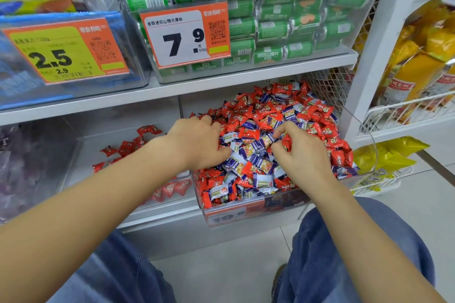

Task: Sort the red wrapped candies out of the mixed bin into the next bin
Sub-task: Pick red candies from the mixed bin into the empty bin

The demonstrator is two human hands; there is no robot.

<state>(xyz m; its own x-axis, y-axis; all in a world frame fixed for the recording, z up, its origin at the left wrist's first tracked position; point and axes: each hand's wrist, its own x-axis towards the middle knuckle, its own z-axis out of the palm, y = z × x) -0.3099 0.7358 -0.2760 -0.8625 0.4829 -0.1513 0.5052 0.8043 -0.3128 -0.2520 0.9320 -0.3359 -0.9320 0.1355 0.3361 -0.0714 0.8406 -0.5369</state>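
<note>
Both hands are working inside the mixed bin point(248, 206) on the lower shelf point(172, 211). Left hand point(197, 142) is lying curled on the heap, grip narrow, contents not visible. Right hand point(302, 155) is pinching a red wrapped candy point(286, 142) between thumb and fingertips. Red candies are lying tangled with purple-and-white ones point(246, 152) throughout the heap; a scattering of sorted reds point(138, 145) is sitting in the next bin point(81, 155), just left. Judging by looks: pieces are light, small, hard-centred, wrappers crinkly and slick. Best hold is probably the plump middle or a twisted wrapper end; neighbours are likely to slide and come along.
</note>
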